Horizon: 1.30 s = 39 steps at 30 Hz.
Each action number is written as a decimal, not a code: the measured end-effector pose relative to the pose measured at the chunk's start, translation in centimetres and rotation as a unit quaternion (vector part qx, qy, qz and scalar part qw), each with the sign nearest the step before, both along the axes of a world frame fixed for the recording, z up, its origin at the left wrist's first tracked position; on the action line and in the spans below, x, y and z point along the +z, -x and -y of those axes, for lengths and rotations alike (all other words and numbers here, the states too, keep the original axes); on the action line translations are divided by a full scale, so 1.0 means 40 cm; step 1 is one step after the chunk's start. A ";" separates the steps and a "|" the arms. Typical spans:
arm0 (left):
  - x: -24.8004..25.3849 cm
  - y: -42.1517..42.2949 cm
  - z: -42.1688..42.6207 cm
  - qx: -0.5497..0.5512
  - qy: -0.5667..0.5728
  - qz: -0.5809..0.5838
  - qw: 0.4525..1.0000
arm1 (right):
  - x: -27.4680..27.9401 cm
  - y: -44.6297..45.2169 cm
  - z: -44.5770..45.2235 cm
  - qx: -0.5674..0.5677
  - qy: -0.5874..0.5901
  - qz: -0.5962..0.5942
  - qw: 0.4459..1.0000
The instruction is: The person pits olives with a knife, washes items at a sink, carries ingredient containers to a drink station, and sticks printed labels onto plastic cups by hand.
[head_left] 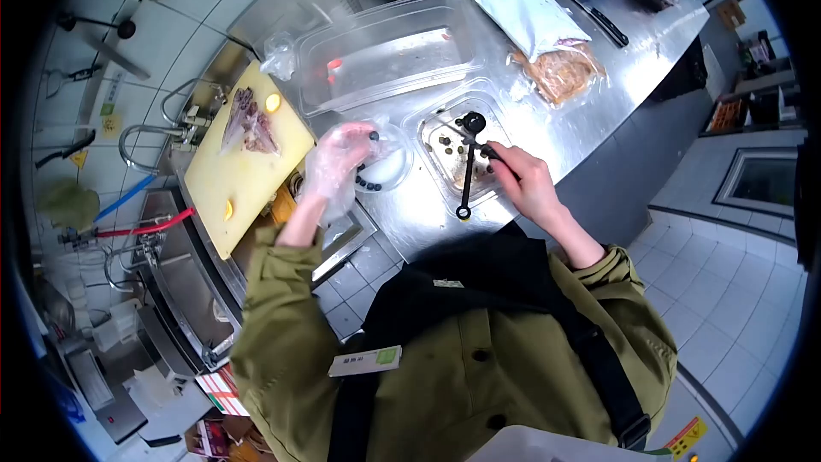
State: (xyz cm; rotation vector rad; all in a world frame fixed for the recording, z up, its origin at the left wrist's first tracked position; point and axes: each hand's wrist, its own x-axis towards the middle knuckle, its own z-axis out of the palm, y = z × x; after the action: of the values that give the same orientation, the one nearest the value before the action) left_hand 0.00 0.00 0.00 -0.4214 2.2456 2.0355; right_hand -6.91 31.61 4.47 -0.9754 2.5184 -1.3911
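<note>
My left hand [336,161], in a clear plastic glove, pinches a small dark olive [374,136] at its fingertips. Below those fingers sits a round clear bowl [400,173] with several dark olives [369,185] along its near side. My right hand [528,186], bare, is closed round one handle of a black olive pitter [469,173]. The pitter's other handle, ending in a ring, swings apart toward me. It is held over a clear rectangular tub [425,127] with several small dark and greenish pieces on its bottom.
A large clear tub [385,24] with red bits lies behind. On the left, a yellow cutting board [205,173] bears bagged meat [251,127] and lemon pieces. Wrapped packages [534,21] and a black-handled knife [609,26] lie at the back right. A sink [190,291] is at left.
</note>
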 end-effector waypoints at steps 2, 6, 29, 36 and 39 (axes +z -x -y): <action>0.022 -0.024 -0.049 0.090 -0.227 -0.070 0.967 | 0.027 -0.027 0.035 0.029 0.068 -0.019 0.997; 0.073 0.001 -0.192 0.092 -0.332 -0.145 0.928 | 0.069 -0.014 0.031 0.064 0.068 -0.032 0.995; 0.173 0.041 -0.291 -0.039 -0.323 -0.077 0.943 | 0.155 0.014 -0.044 0.058 0.014 -0.101 0.993; 0.177 0.017 -0.373 0.172 -0.195 -0.115 0.959 | 0.137 -0.027 -0.004 0.009 0.039 -0.037 0.999; 0.163 0.010 -0.382 0.200 -0.206 -0.175 0.942 | 0.148 -0.028 0.002 0.002 0.045 -0.032 0.998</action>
State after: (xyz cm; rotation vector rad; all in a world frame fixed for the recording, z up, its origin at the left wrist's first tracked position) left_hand -0.39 15.29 6.54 -0.5477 1.9210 2.9140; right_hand -5.80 31.55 10.40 -1.0564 2.5176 -1.5068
